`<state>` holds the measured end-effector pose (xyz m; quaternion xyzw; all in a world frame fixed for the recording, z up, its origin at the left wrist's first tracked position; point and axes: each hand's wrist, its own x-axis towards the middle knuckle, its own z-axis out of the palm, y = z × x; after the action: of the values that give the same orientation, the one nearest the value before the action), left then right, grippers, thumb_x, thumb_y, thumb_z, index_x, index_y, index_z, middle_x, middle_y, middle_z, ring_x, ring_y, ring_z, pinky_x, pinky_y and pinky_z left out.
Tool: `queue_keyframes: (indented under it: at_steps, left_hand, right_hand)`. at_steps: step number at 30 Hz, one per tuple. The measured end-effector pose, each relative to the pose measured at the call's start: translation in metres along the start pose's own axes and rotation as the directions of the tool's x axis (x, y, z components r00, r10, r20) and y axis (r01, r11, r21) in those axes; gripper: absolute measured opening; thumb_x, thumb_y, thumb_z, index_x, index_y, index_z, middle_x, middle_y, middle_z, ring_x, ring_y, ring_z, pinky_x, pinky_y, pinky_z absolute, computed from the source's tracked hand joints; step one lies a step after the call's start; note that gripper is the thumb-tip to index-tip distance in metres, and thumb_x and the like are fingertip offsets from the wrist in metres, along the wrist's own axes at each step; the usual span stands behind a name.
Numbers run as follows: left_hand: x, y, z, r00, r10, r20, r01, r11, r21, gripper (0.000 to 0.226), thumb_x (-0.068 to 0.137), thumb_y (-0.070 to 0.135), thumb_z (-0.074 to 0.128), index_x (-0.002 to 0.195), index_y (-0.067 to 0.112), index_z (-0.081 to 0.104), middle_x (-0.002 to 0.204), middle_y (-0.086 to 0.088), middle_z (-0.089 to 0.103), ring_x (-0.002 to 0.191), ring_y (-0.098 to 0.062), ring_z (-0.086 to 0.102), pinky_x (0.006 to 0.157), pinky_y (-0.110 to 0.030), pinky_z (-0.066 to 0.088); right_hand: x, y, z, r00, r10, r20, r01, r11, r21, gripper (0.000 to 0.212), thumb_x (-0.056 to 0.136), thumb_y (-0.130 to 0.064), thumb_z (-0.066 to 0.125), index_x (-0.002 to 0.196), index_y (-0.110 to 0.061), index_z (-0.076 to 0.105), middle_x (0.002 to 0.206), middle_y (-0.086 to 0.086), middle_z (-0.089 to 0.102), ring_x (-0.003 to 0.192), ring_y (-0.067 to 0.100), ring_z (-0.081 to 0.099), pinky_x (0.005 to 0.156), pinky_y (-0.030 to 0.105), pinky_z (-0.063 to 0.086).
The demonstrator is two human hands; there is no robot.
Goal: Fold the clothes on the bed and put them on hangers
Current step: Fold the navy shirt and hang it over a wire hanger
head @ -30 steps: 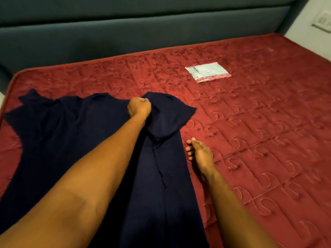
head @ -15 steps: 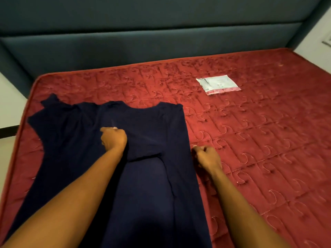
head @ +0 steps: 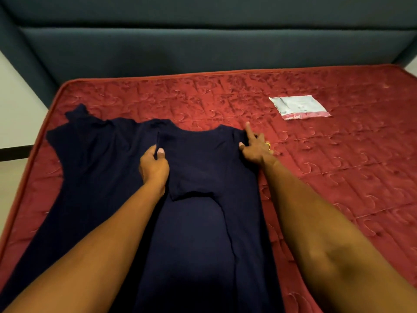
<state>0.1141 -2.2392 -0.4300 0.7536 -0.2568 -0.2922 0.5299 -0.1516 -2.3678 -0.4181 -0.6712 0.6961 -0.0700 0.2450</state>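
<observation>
On the bed [head: 338, 188], left hand [head: 154, 164] pinches the dress [head: 198, 240] at its folded sleeve; right hand [head: 256, 150], fingers [head: 249, 130] straight, pins the shoulder; next, likely, the nine-o'clock side folds in.

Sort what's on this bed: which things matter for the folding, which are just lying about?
Job: dark navy cloth garment, spread on the red quilted mattress; left hand pinching it; right hand at its shoulder.
Lying about: flat white-and-pink plastic packet.

No legible text anywhere. Flat plastic packet [head: 299, 107], far right on the red mattress [head: 361, 177], carries faint grey print above a pink strip, too blurred to read. On the navy garment [head: 198, 233], near left, nothing readable.
</observation>
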Motion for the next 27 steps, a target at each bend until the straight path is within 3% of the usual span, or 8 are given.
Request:
queue_keyframes:
  at_steps: [4,6,10,14,17,19,24,27]
  left_hand:
    - [-0.012,-0.005,-0.017,0.961,-0.262,0.089,0.265,0.964,-0.022,0.082,0.065,0.071,0.08,0.116,0.008,0.064,0.118,-0.013,0.068,0.108,-0.03,0.067,0.078,-0.044,0.062]
    - [-0.021,-0.003,-0.025,0.912,-0.341,0.228,0.347,0.938,0.016,0.091,0.053,0.056,0.093,0.125,0.01,0.061,0.117,-0.005,0.069,0.103,-0.027,0.069,0.059,-0.041,0.062]
    - [-0.033,0.003,-0.03,0.945,-0.283,0.162,0.265,0.956,0.126,0.068,0.079,0.009,0.084,0.137,0.015,0.048,0.13,-0.006,0.056,0.104,-0.023,0.061,0.062,-0.034,0.056]
    - [-0.067,0.01,-0.036,0.997,0.0,-0.076,0.024,0.946,0.322,0.043,0.094,0.022,0.067,0.132,0.011,0.049,0.123,-0.011,0.062,0.108,-0.025,0.059,0.09,-0.033,0.046]
    - [-0.126,0.002,-0.037,0.978,0.17,-0.122,-0.117,0.928,0.353,0.03,0.092,0.022,0.062,0.119,0.01,0.053,0.106,-0.011,0.067,0.103,-0.029,0.061,0.09,-0.038,0.043]
    - [-0.176,-0.012,-0.035,0.986,0.169,-0.006,-0.155,0.921,0.357,0.015,0.093,0.027,0.062,0.099,0.014,0.06,0.086,-0.007,0.071,0.091,-0.031,0.066,0.081,-0.036,0.045]
    - [-0.267,-0.05,-0.037,0.945,-0.014,0.326,-0.123,0.911,0.395,0.052,0.074,0.078,0.061,0.08,0.026,0.06,0.064,0.005,0.069,0.06,-0.022,0.07,0.069,-0.038,0.059]
    - [-0.287,-0.045,-0.041,0.906,-0.105,0.41,-0.113,0.873,0.474,0.042,0.071,0.061,0.08,0.087,0.027,0.061,0.073,0.004,0.072,0.063,-0.023,0.072,0.07,-0.04,0.062]
  right_hand:
    - [-0.043,0.024,0.01,0.988,0.075,-0.136,0.029,0.77,0.638,0.086,0.097,-0.029,0.064,0.165,-0.021,0.012,0.143,0.008,0.049,0.131,0.024,0.051,0.116,0.039,0.039]
    - [-0.087,0.037,0.015,0.97,0.194,-0.146,-0.005,0.618,0.786,0.06,0.099,-0.012,0.064,0.153,-0.006,0.038,0.125,0.006,0.06,0.104,0.009,0.062,0.092,0.012,0.047]
    - [-0.168,0.071,0.035,0.963,0.25,-0.103,-0.026,0.466,0.885,0.04,0.097,-0.012,0.067,0.136,-0.013,0.056,0.106,-0.003,0.068,0.091,0.004,0.064,0.091,0.022,0.049]
    - [-0.22,0.091,0.043,0.964,0.242,-0.111,-0.021,0.484,0.875,0.04,0.1,-0.001,0.061,0.139,-0.006,0.054,0.125,0.008,0.067,0.106,0.006,0.065,0.095,0.017,0.05]
    - [-0.243,0.101,0.046,0.964,0.238,-0.121,-0.02,0.518,0.855,0.037,0.1,0.002,0.058,0.136,-0.003,0.054,0.122,0.008,0.068,0.103,0.005,0.066,0.095,0.017,0.05]
    - [-0.26,0.109,0.047,0.963,0.233,-0.136,-0.009,0.533,0.846,0.033,0.1,0.002,0.058,0.132,-0.002,0.058,0.118,0.011,0.07,0.101,0.008,0.067,0.095,0.019,0.051]
    - [-0.294,0.116,0.054,0.968,0.162,-0.189,0.053,0.606,0.794,0.025,0.093,-0.018,0.063,0.118,-0.02,0.068,0.108,0.006,0.074,0.097,0.011,0.069,0.087,0.025,0.053]
    - [-0.312,0.121,0.055,0.966,0.165,-0.2,0.07,0.577,0.814,0.021,0.089,-0.026,0.065,0.109,-0.029,0.07,0.106,0.001,0.076,0.101,0.017,0.071,0.091,0.032,0.056]
